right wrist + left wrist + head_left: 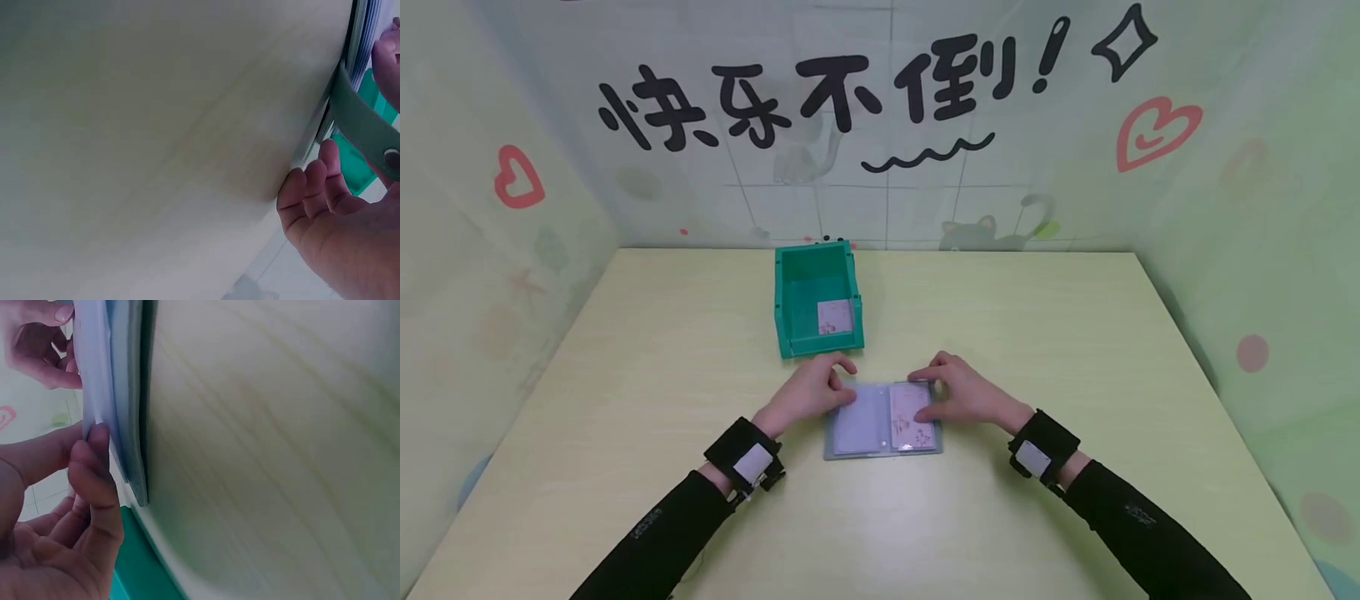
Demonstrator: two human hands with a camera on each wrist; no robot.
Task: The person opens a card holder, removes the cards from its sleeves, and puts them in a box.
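A small card album (859,452) with clear sleeves lies spread out on the table. Its left page is plain pale lilac; a pink patterned card (912,427) shows in the right page. My left hand (811,390) is at the album's upper left, and in the left wrist view its thumb and index finger pinch the edge of a page (97,375). My right hand (962,390) spreads over the upper right corner, thumb resting on the card page and index finger at the top edge. The right wrist view shows a grey-green strap (359,119) with a snap partly covering this hand.
Behind the album stands a green plastic bin (782,304), with a similar pink patterned card (835,317) inside. The pale wooden table (1037,317) meets printed fabric walls at the back and sides.
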